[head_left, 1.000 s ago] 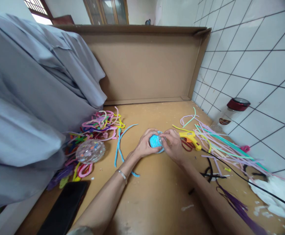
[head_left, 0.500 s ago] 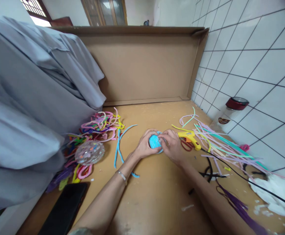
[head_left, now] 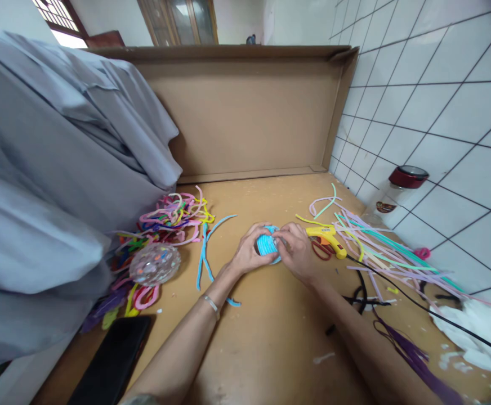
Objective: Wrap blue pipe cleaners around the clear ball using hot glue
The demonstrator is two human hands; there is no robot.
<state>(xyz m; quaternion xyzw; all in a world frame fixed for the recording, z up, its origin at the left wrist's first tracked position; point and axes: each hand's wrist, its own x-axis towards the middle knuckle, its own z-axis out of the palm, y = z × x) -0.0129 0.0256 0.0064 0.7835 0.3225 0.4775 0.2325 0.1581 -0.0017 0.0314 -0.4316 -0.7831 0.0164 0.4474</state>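
A small round blue piece, with coils like wound pipe cleaner, is between my hands near the middle of the table. My left hand wraps round its left side, thumb below and fingers above. The fingertips of my right hand are pinched together at its right edge; what lies between them is too small to make out. Just right of that hand are a yellow glue gun and red-handled scissors. Loose blue pipe cleaners lie left of my left hand.
Colourful pipe cleaners and a clear ornamented dome are at left, above a black phone. More pipe cleaners, a red-lidded jar, a black cord and white tissue are at right. Cardboard stands behind.
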